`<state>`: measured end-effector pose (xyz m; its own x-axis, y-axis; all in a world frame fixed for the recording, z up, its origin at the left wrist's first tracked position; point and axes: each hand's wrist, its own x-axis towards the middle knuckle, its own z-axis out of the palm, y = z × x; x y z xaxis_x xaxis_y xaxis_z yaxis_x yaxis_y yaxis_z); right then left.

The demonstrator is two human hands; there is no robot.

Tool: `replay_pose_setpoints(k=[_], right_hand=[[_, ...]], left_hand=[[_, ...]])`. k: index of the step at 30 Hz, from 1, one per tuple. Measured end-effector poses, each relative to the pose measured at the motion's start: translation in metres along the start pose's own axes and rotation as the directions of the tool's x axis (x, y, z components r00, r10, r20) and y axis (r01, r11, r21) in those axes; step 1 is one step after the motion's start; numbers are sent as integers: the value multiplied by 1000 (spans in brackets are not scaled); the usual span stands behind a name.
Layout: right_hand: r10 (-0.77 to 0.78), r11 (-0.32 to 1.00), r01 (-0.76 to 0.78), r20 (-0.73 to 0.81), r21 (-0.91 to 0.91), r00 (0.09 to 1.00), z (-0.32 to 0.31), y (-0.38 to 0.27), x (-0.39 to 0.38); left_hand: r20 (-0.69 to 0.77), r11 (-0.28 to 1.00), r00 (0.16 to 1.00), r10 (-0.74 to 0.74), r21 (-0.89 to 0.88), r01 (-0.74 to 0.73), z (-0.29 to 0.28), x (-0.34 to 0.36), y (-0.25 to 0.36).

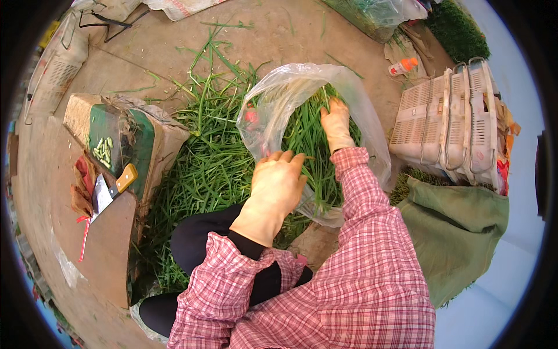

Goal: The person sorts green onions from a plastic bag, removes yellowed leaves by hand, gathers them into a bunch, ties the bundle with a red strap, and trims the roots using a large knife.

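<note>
A clear plastic bag (375, 139) lies wide-mouthed before me, with long green leafy stalks (311, 131) inside. My left hand (272, 192), in a cream glove, is at the bag's near left rim, its fingers bent over the edge. Inside the bag, my right hand (337, 123), gloved alike, rests on the stalks with fingers stretched out and partly sunk among the leaves. A large loose heap of the same greens (209, 157) spreads over the ground left of the bag.
At left, a knife (119, 185) with a wooden handle lies on a brown board (107, 250), near cut pale-green pieces (103, 151). White plastic crates (427, 116) stand at right, with an orange-capped bottle (403, 67) behind. Olive cloth (453, 232) lies nearer me.
</note>
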<state>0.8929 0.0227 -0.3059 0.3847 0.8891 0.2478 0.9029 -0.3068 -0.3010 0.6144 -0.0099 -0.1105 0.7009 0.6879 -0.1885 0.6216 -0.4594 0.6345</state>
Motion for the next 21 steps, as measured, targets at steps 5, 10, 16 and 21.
replay_pose_setpoints(k=[5, 10, 16, 21], right_hand=[[242, 949, -305, 433, 81, 868, 22, 28, 37], [220, 973, -213, 661, -92, 717, -15, -36, 50], [275, 958, -253, 667, -133, 692, -8, -14, 52], [207, 871, -456, 705, 182, 678, -38, -2, 26]], left_hand=[[67, 998, 996, 61, -19, -60, 19, 24, 8], [24, 997, 998, 61, -48, -60, 22, 34, 1], [122, 996, 991, 59, -75, -50, 31, 47, 5], [96, 970, 995, -39, -237, 61, 36, 56, -7]])
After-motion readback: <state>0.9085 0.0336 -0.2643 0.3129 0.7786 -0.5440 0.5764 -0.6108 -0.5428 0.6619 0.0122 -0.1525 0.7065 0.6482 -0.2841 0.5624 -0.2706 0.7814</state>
